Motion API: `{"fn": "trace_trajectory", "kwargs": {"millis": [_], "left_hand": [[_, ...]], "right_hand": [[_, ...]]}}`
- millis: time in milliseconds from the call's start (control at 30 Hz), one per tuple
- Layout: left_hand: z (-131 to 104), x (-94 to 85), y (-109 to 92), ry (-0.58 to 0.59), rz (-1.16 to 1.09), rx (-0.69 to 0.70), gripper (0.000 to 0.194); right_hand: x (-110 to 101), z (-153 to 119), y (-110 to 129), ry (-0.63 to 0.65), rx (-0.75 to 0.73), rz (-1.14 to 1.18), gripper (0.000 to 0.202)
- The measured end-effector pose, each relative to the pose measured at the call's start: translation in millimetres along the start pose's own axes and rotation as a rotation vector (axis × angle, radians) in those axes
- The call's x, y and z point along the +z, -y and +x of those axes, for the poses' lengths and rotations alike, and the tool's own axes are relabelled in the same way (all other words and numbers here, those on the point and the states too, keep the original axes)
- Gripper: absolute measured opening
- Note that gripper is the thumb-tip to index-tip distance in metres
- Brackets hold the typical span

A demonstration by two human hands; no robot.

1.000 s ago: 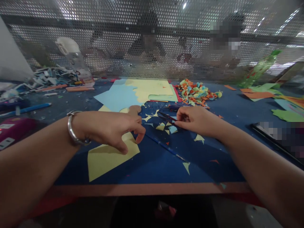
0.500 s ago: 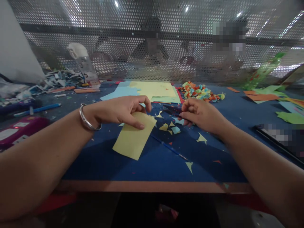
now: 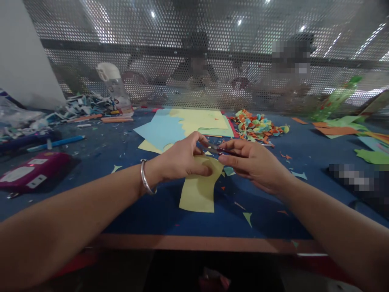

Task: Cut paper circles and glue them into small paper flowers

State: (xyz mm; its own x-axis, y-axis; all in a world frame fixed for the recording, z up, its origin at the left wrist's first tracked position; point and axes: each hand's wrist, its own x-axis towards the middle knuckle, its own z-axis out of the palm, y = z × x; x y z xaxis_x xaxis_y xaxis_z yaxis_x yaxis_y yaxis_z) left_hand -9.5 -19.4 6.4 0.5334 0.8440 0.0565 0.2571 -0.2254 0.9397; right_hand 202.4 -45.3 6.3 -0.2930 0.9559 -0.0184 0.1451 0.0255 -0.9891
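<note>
No readable writing shows; left hand [image 3: 179, 160] pinches yellow paper [image 3: 199, 190].

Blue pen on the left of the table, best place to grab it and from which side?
Take the blue pen at mid-barrel, pinching from above across its width. It lies flat on the table, running left to right, with bare surface along both long sides, so fingers likely fit there. The ends look harder: the left one lies close to clutter.

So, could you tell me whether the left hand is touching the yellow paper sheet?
Touching: the head view shows the left hand pinching the yellow paper sheet.
</note>
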Motion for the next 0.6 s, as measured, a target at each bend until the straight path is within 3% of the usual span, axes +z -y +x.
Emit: {"fn": "trace_trajectory", "kwargs": {"millis": [133, 300, 467, 600], "left_hand": [[-3, 8.6, -3, -0.063, -0.076, -0.012, 0.064], [-4, 18.0, -4, -0.165, -0.281, -0.011, 0.06], [-4, 27.8, -8, -0.098, -0.691, -0.155, 0.035], [-5, 30.8, -8, -0.052, -0.724, -0.185, 0.023]], "right_hand": [[2, -1, -2, 0.009, -0.07, -0.171, 0.037], [2, -3, 2, -0.006, -0.169, -0.308, 0.037], [1, -5, 1, -0.056, -0.183, -0.174, 0.038], [0, -5, 0, -0.023, -0.194, -0.126, 0.036]]}}
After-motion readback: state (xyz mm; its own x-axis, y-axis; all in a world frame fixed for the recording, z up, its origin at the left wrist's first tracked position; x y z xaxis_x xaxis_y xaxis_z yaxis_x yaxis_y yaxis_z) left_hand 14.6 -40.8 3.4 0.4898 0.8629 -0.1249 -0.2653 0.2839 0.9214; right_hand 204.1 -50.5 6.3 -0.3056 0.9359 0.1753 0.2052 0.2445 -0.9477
